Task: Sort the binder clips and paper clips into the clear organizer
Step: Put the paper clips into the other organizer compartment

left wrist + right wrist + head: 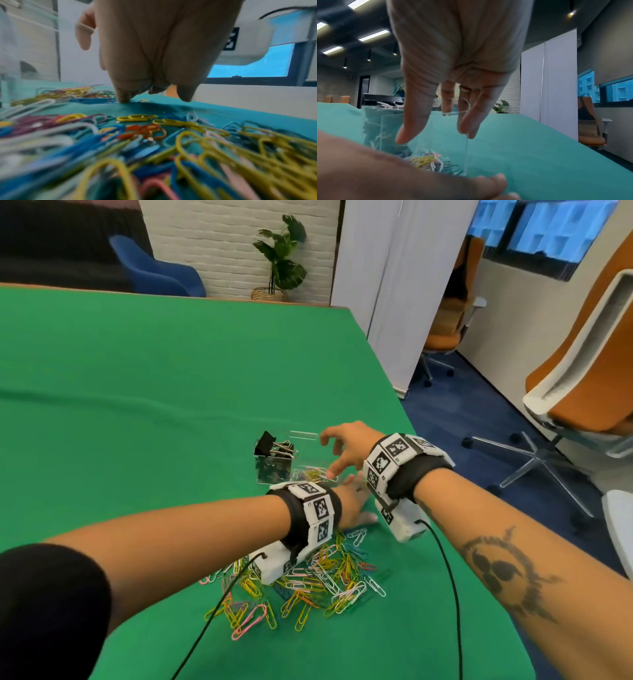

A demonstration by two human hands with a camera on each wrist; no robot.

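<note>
Green cloth is covering the bench [144, 378], and an orange office chair [582, 364] is standing off to the side of the right hand. The right hand [346, 446] is hovering just above the clear organizer [294, 463], with its fingers [412, 121] spread and pointing down; it is holding nothing that can be seen. Directly under this hand, one compartment is holding some coloured paper clips [429, 161]. The compartment further from the hand is holding black binder clips [274, 445]. The left hand [352, 505] is lying low on the cloth just before the organizer, its fingertips [123, 97] touching the cloth. Whether this hand is gripping any clip cannot be told. Behind the left wrist, toward the person, a loose pile of paper clips [308, 577] in many colours is lying on the bench.
</note>
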